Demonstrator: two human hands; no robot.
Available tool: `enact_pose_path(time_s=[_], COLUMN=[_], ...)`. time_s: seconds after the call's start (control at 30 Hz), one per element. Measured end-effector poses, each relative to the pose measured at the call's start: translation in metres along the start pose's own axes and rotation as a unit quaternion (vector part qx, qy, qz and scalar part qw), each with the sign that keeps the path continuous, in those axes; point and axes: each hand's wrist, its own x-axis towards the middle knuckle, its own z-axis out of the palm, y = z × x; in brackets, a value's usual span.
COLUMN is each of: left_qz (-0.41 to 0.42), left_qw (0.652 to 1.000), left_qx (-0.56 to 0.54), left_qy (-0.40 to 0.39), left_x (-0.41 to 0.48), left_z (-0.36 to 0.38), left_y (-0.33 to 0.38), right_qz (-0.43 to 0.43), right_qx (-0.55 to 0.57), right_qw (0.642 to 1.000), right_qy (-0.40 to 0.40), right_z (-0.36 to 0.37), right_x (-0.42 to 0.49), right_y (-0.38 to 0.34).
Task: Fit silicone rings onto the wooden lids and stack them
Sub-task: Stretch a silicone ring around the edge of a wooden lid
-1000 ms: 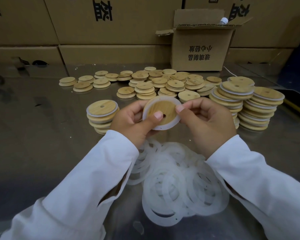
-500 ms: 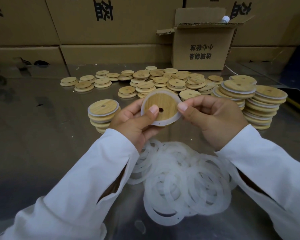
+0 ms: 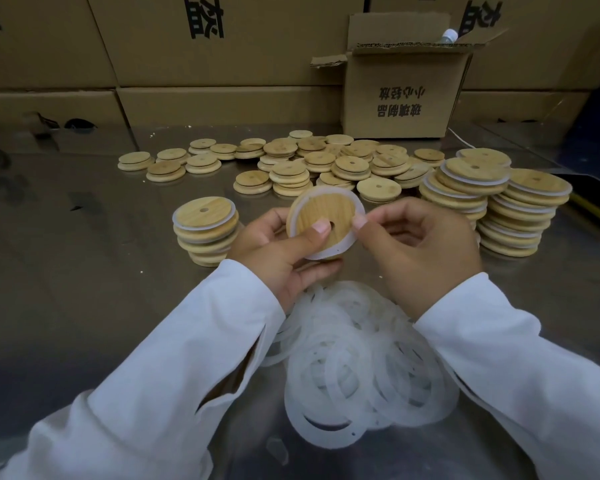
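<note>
Both hands hold one round wooden lid [image 3: 321, 216] up above the shiny desk [image 3: 66, 271]. The lid is light brown with a small hole, and a white silicone ring [image 3: 355, 202] sits around its edge. The left hand [image 3: 284, 251] grips it with the thumb on top. The right hand [image 3: 423, 247] pinches the ring's side.
</note>
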Motion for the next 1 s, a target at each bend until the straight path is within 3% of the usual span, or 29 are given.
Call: enact_pose_path(time_s=[0.2, 0.37, 1.0], left_qz=[0.013, 0.044, -0.011], left_qw=[0.999, 0.982, 0.996], left_qx=[0.048, 0.184, 0.076], left_qy=[-0.017, 0.000, -0.044], left_x=[0.000, 0.001, 0.004], left_z=[-0.002, -0.007, -0.012], left_y=[-0.004, -0.009, 0.003], right_qz=[-0.006, -0.014, -0.032], right_qx=[-0.037, -0.053, -0.064], right_qw=[0.999, 0.999, 0.994], right_qy=[0.020, -0.002, -0.086], right_z=[0.000, 0.001, -0.011], right_x=[0.001, 0.000, 0.011], right_y=[0.002, 0.002, -0.008])
